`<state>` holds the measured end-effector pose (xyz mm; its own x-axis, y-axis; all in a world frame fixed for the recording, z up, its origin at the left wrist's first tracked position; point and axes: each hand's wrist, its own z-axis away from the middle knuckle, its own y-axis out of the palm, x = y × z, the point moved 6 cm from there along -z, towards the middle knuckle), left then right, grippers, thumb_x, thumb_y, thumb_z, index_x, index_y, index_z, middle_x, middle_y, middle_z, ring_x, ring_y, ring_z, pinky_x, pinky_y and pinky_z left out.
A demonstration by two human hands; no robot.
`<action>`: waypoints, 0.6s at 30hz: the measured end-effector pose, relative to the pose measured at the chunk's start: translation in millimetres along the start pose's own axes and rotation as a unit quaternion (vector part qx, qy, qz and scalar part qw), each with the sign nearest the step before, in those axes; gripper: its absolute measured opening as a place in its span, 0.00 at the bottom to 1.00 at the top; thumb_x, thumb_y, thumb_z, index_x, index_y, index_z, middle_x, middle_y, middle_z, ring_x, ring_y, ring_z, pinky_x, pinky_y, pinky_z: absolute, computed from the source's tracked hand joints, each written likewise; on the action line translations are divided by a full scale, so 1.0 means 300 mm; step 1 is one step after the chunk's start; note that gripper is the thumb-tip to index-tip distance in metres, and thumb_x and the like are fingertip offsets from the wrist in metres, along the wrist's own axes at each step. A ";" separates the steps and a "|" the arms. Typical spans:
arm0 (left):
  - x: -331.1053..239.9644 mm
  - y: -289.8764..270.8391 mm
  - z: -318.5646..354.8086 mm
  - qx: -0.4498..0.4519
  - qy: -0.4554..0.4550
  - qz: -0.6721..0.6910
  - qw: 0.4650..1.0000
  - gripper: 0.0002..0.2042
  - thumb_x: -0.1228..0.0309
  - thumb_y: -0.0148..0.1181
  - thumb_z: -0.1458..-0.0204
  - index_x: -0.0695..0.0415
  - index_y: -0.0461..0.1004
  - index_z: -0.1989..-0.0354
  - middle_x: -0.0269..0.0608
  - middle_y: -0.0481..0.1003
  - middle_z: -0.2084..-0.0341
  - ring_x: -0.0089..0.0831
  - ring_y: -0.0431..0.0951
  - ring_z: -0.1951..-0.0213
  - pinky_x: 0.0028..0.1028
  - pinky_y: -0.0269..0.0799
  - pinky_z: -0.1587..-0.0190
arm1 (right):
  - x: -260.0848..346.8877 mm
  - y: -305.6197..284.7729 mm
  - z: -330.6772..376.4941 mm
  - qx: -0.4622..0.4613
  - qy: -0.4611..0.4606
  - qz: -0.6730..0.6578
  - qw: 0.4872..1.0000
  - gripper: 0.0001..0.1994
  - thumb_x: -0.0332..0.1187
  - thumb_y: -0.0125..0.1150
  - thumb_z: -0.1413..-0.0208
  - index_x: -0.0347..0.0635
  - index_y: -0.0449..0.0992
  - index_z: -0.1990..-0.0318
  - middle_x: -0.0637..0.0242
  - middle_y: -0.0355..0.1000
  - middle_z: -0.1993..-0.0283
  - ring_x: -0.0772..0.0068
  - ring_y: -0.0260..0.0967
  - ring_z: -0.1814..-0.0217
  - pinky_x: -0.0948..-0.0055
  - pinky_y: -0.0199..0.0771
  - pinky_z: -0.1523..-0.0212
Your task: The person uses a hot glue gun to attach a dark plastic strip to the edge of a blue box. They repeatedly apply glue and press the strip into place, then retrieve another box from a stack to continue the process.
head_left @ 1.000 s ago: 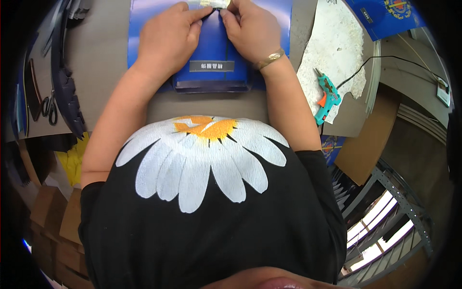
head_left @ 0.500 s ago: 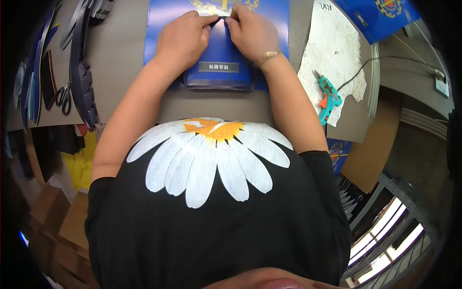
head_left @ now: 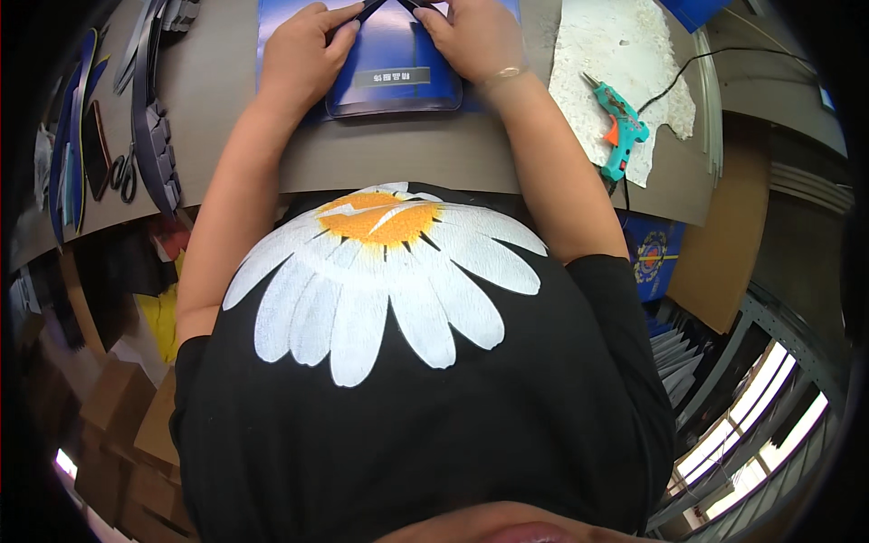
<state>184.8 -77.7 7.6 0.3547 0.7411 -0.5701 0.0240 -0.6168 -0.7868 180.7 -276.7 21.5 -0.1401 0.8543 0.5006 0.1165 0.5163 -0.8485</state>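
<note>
Hands are set on the far end of a dark blue pouch (head_left: pixel 395 83), which lies flat on a larger blue sheet (head_left: pixel 281 36) on the brown table (head_left: pixel 380 158), straight ahead of the body. The pouch is taken as the landmark. Its rounded near edge is turned toward the person, and its long axis appears to run away from the body, though its far end is cut off by the picture's top edge, so this cannot be told for certain.

The left hand (head_left: pixel 303 59) is laid over the pouch's left far corner, fingers curled, with the forefinger stretched along a thin dark strap (head_left: pixel 367 11) that slants inward. The right hand (head_left: pixel 471 38) is pressed on the right far corner, fingers bent, with a matching strap pinched under its fingertips. Both hands are closed on these straps, and neither is clearly nearer; the pouch is flanked evenly.

Right of the pouch, a white lumpy mat (head_left: pixel 611 54) is spread, and a teal glue gun (head_left: pixel 615 127) is rested on its near edge, corded, well apart from the right hand. Left of the pouch, scissors (head_left: pixel 125 172) and dark strips (head_left: pixel 154 136) are lined up, well apart.
</note>
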 end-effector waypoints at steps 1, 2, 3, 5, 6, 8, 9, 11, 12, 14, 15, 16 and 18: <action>0.008 0.009 -0.001 -0.007 0.005 0.014 1.000 0.14 0.66 0.59 0.42 0.48 0.81 0.48 0.41 0.71 0.75 0.32 0.73 0.73 0.29 0.68 0.67 | -0.008 0.011 0.000 -0.001 0.004 -0.019 1.000 0.13 0.43 0.60 0.42 0.43 0.79 0.57 0.50 0.79 0.65 0.44 0.77 0.61 0.52 0.77 0.59; 0.016 0.016 -0.003 -0.014 0.011 0.028 0.999 0.14 0.66 0.60 0.42 0.48 0.81 0.48 0.40 0.70 0.76 0.31 0.71 0.74 0.28 0.67 0.68 | -0.019 0.023 -0.002 -0.001 0.008 -0.038 0.999 0.13 0.43 0.60 0.41 0.43 0.78 0.57 0.50 0.79 0.65 0.43 0.77 0.62 0.51 0.77 0.59; 0.025 0.020 -0.005 -0.014 0.010 0.034 0.999 0.14 0.66 0.60 0.42 0.48 0.81 0.48 0.40 0.69 0.77 0.31 0.71 0.75 0.28 0.67 0.68 | -0.026 0.028 0.000 -0.004 0.012 -0.056 0.998 0.13 0.43 0.60 0.41 0.44 0.77 0.56 0.50 0.79 0.65 0.43 0.77 0.62 0.51 0.77 0.59; 0.043 0.019 -0.004 -0.014 0.010 0.044 0.999 0.14 0.67 0.60 0.42 0.49 0.81 0.48 0.40 0.69 0.77 0.31 0.70 0.75 0.28 0.67 0.67 | -0.020 0.053 0.001 0.012 0.013 -0.028 0.999 0.14 0.43 0.60 0.41 0.44 0.76 0.55 0.50 0.79 0.64 0.43 0.77 0.62 0.51 0.77 0.59; 0.034 0.021 -0.009 -0.017 0.012 0.041 0.999 0.14 0.67 0.60 0.42 0.49 0.80 0.48 0.40 0.69 0.77 0.31 0.70 0.75 0.28 0.67 0.67 | -0.022 0.048 -0.006 0.015 0.012 -0.008 1.000 0.14 0.43 0.59 0.41 0.44 0.75 0.55 0.50 0.79 0.64 0.43 0.77 0.62 0.51 0.77 0.59; 0.015 0.021 -0.014 -0.023 0.016 0.036 0.999 0.15 0.67 0.61 0.42 0.51 0.80 0.47 0.40 0.70 0.76 0.31 0.71 0.75 0.28 0.67 0.68 | -0.037 0.042 -0.024 0.020 0.016 -0.014 1.000 0.15 0.44 0.59 0.40 0.44 0.76 0.53 0.48 0.79 0.62 0.43 0.77 0.59 0.51 0.76 0.57; 0.025 0.022 -0.021 -0.027 0.019 0.040 0.999 0.16 0.67 0.62 0.43 0.51 0.79 0.46 0.40 0.71 0.75 0.31 0.72 0.72 0.28 0.68 0.65 | -0.042 0.046 -0.026 0.026 0.017 -0.019 0.999 0.16 0.44 0.59 0.40 0.43 0.76 0.53 0.47 0.78 0.60 0.43 0.77 0.58 0.51 0.76 0.56; 0.052 0.018 -0.044 -0.035 0.026 0.048 0.998 0.18 0.67 0.63 0.44 0.53 0.78 0.44 0.40 0.74 0.71 0.32 0.74 0.68 0.29 0.69 0.60 | -0.063 0.014 -0.006 -0.022 -0.017 -0.049 0.998 0.17 0.43 0.60 0.40 0.42 0.75 0.50 0.46 0.78 0.58 0.44 0.76 0.56 0.53 0.75 0.53; 0.014 0.004 -0.031 -0.052 0.085 0.050 0.994 0.20 0.68 0.65 0.45 0.52 0.77 0.43 0.39 0.76 0.69 0.33 0.75 0.65 0.29 0.69 0.57 | -0.084 0.005 0.009 -0.042 -0.031 -0.067 0.996 0.18 0.43 0.60 0.41 0.42 0.75 0.48 0.45 0.77 0.57 0.45 0.76 0.55 0.54 0.75 0.52; -0.101 -0.078 0.041 -0.086 0.195 0.050 0.976 0.24 0.68 0.67 0.47 0.52 0.75 0.40 0.39 0.78 0.64 0.34 0.76 0.59 0.31 0.69 0.51 | -0.030 -0.093 0.089 -0.010 -0.125 -0.110 0.986 0.18 0.41 0.61 0.41 0.40 0.75 0.47 0.44 0.77 0.54 0.45 0.74 0.51 0.57 0.73 0.47; -0.147 -0.094 0.078 -0.015 0.201 0.078 0.976 0.28 0.68 0.70 0.51 0.49 0.74 0.39 0.37 0.79 0.59 0.35 0.75 0.54 0.33 0.67 0.46 | -0.007 -0.141 0.136 0.006 -0.171 -0.130 0.977 0.19 0.40 0.61 0.41 0.40 0.75 0.47 0.43 0.76 0.52 0.46 0.74 0.49 0.59 0.72 0.45; -0.176 -0.079 0.101 0.039 0.228 0.096 0.968 0.30 0.70 0.71 0.54 0.48 0.74 0.38 0.35 0.80 0.60 0.34 0.75 0.53 0.33 0.65 0.46 | -0.010 -0.159 0.164 -0.004 -0.214 -0.111 0.971 0.15 0.38 0.64 0.45 0.42 0.77 0.53 0.49 0.76 0.50 0.48 0.72 0.47 0.59 0.71 0.46; -0.233 -0.044 0.149 0.087 0.272 0.029 0.958 0.31 0.72 0.71 0.55 0.46 0.74 0.38 0.33 0.80 0.60 0.34 0.74 0.52 0.32 0.63 0.45 | -0.008 -0.164 0.228 -0.025 -0.296 -0.073 0.952 0.09 0.35 0.70 0.52 0.46 0.79 0.64 0.59 0.74 0.45 0.53 0.70 0.45 0.58 0.70 0.46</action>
<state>118.0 -109.4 47.3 0.7868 0.4291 -0.4436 -0.1500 -0.5643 -0.8118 107.9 -308.4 50.4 -0.6855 0.5980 0.4152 0.0984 0.6412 -0.7610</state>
